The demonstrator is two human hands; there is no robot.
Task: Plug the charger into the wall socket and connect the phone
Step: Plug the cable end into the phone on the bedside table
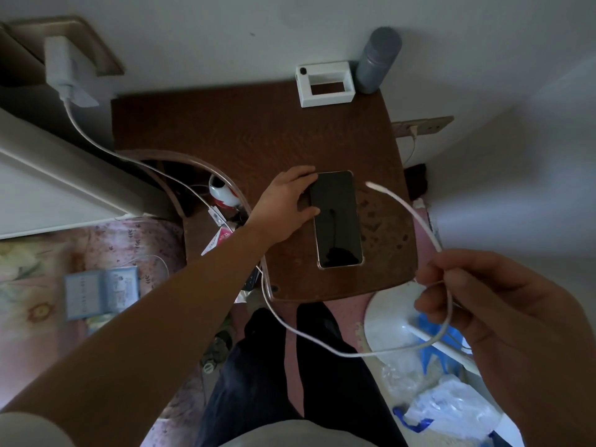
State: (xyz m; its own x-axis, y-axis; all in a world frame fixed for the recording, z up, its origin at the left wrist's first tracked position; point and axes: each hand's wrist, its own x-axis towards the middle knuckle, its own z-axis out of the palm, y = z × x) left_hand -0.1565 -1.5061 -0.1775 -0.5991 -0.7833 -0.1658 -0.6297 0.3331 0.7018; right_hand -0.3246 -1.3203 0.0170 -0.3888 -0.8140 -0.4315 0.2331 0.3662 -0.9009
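Observation:
A white charger (61,71) sits plugged into a beige wall socket (84,37) at the upper left. Its white cable (106,146) runs down past the table, loops low and rises into my right hand (503,321), which pinches it. The cable's free plug end (371,185) hangs in the air just right of the phone. The phone (337,219) lies face up, screen dark, on the brown table (251,130). My left hand (283,206) rests on the phone's left edge, thumb and fingers touching it.
A white open box (325,83) and a grey bottle (379,59) stand at the table's back right. A second socket (422,125) is on the right wall. Plastic bags (448,411) and a white round base (390,314) lie on the floor; a bed (48,259) is left.

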